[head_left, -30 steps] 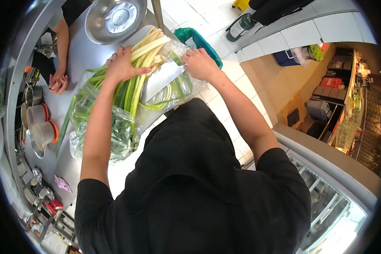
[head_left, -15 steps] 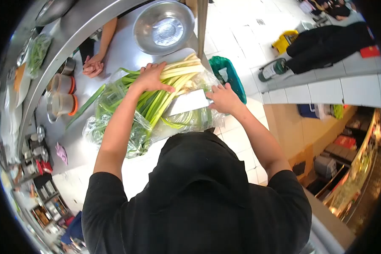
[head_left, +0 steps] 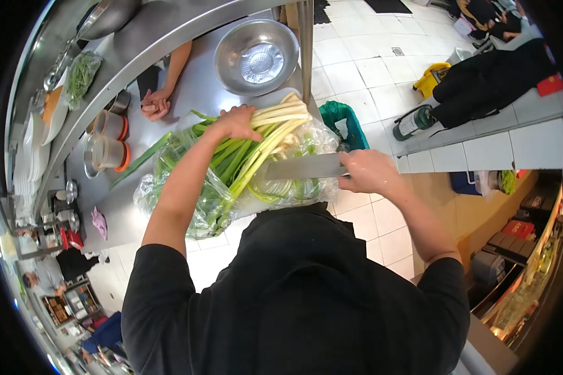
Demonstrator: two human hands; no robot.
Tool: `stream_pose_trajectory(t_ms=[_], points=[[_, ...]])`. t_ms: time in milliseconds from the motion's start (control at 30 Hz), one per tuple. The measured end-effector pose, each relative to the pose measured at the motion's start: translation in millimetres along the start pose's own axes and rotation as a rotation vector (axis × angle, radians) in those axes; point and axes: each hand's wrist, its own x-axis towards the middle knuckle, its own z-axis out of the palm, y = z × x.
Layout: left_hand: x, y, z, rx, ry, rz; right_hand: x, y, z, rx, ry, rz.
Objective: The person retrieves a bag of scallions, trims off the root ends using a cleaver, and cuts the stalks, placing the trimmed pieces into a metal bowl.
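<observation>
My left hand (head_left: 236,123) lies over a bundle of green onions (head_left: 270,142), fingers and thumb spread across the stalks. Their pale root ends point to the upper right, while the leaves trail down to the lower left. Clear plastic wrap (head_left: 175,159) lies around and under the leafy part. In my right hand (head_left: 369,172) is the handle of a cleaver (head_left: 303,167). Its broad blade points left, just below the stalks and over the plastic; whether it touches anything I cannot tell. A cutting board (head_left: 274,99) shows partly under the bundle.
A metal bowl (head_left: 230,72) stands beyond the bundle. Across the steel counter (head_left: 184,94) are another person's hands (head_left: 155,104). Tubs with orange rims (head_left: 109,154) stand at left, beneath a metal shelf edge (head_left: 169,40). A green-lined bin (head_left: 351,134) is right of the counter.
The cleaver has moved down and toward me, away from the stalks, and my right hand now wraps its handle. My left hand stays on the bundle. The whole view has shifted slightly.
</observation>
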Motion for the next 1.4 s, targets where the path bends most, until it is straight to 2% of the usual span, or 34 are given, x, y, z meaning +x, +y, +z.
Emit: stream_pose_trajectory(t_ms=[200, 333, 467, 533, 633, 700, 800, 900, 1033, 1167, 1367, 1400], points=[[0, -5, 16, 0.052, 0.139, 0.079, -29, 0, -7, 0.133, 0.073, 0.140], [-5, -2, 15, 0.036, 0.213, 0.097, -39, -10, 18, 0.279, 0.126, 0.200], [-6, -4, 13, 0.036, 0.165, 0.060, -48, -25, 49, 0.433, 0.258, 0.274], [0, -4, 9, 0.046, 0.133, 0.053, -50, -34, 69, 0.526, 0.301, 0.401], [12, -13, 10, 0.078, 0.045, 0.091, -48, -55, 101, 0.588, 0.445, 0.427], [10, -21, 9, -0.064, 0.033, 0.149, -43, -69, 112, 0.617, 0.513, 0.444], [-32, -8, -7, -0.030, 0.066, 0.075, -35, -82, 123, 0.666, 0.561, 0.480], [-52, 6, 14, 0.130, 0.081, 0.041, -29, -91, 123, 0.757, 0.570, 0.451], [-56, 15, 22, 0.147, 0.124, 0.008, -16, -94, 122, 0.816, 0.536, 0.425], [-46, 12, 25, 0.150, 0.113, -0.010, -8, -92, 124, 0.799, 0.544, 0.379], [-39, -5, 21, 0.040, 0.064, 0.074, -6, -93, 118, 0.779, 0.549, 0.344], [-48, -3, 29, 0.067, 0.173, 0.075, -6, -93, 118, 0.780, 0.550, 0.343]])
